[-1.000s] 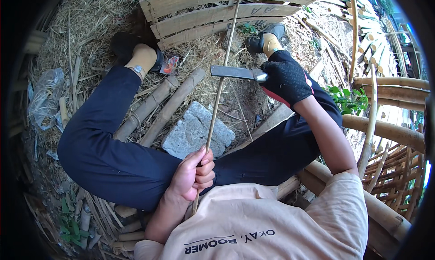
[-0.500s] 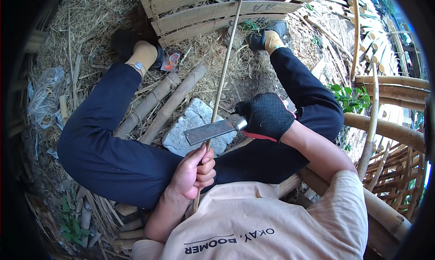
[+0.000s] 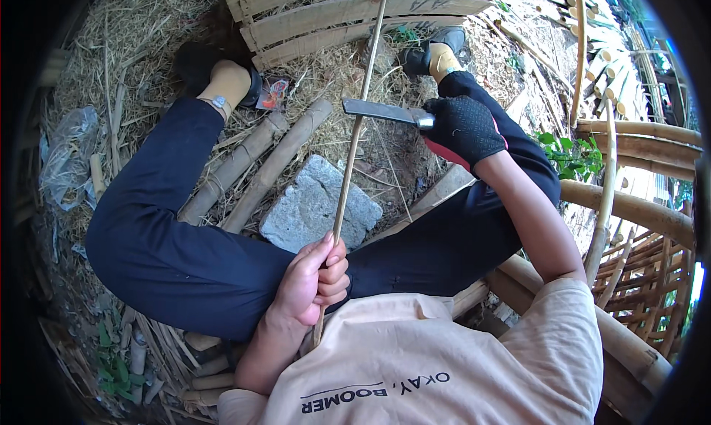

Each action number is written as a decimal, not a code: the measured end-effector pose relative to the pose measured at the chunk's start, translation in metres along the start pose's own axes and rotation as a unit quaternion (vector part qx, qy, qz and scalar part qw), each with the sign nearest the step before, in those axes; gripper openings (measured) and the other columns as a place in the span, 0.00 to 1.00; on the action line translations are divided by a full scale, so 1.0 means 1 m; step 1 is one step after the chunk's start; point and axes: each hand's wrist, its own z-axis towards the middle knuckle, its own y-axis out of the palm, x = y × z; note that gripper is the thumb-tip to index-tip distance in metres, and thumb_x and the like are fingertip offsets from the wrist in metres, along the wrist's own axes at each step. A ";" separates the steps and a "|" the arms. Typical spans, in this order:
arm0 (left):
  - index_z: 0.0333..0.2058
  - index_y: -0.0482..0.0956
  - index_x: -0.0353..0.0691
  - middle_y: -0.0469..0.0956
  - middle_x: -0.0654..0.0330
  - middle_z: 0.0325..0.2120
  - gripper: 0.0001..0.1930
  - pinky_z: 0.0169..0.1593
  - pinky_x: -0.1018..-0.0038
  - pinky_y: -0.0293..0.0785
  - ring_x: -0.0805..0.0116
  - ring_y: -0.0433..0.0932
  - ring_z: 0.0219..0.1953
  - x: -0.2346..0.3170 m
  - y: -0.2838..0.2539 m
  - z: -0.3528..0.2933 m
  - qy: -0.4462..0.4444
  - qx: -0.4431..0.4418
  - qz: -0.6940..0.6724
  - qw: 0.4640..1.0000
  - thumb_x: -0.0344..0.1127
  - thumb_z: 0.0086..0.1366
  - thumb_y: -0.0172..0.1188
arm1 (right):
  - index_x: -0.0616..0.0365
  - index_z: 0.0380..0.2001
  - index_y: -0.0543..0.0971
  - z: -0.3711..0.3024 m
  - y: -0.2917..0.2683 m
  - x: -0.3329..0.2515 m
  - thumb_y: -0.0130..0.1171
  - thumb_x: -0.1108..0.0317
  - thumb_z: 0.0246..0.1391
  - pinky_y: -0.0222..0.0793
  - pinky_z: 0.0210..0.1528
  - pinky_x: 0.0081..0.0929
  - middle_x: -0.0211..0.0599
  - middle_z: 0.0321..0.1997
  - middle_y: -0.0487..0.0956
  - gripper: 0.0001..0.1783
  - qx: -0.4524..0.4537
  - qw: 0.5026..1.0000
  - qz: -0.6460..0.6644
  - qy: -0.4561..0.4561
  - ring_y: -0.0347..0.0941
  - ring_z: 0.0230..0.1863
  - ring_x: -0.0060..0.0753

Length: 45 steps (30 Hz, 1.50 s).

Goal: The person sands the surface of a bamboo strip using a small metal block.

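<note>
Closest is the tan shirt [image 3: 474,343], with dark letters on it. Just past it, the bare left hand [image 3: 315,280] is curled tight around a long, thin stick [image 3: 346,192], with the thumb up along it. The low end of the stick is by the shirt, and the rest leans up and away between the two legs in dark pants [image 3: 200,266]. A rough gray stone [image 3: 292,214] sits on the ground behind the stick, between the knees. Two round poles [image 3: 278,166] lie side by side to the left of the stone. Farther up, the right hand [image 3: 466,132], in a black and pink glove, is closed around the grip of a knife [image 3: 381,112]. The flat, dark blade points left and goes across the stick, well above the left hand. I cannot tell if the blade touches it. Green leaves [image 3: 574,158] are to the right of the right knee. Near the left shoe [image 3: 252,88] is a small red packet [image 3: 274,92], and a clear bag [image 3: 70,158] lies far to the left. Farthest out, the stick passes in front of some wood slats [image 3: 311,25], and more cut poles [image 3: 611,73] are piled at the top right.
</note>
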 end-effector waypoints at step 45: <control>0.40 0.70 0.32 0.76 0.37 0.22 0.08 0.31 0.47 0.69 0.35 0.76 0.28 0.015 0.039 0.000 0.257 0.284 0.706 0.595 0.32 0.74 0.46 | 0.52 0.35 0.84 -0.041 -0.013 -0.063 0.65 0.47 0.53 0.75 0.36 0.47 0.49 0.26 0.81 0.19 -0.071 0.980 0.173 -0.073 0.80 0.31 0.55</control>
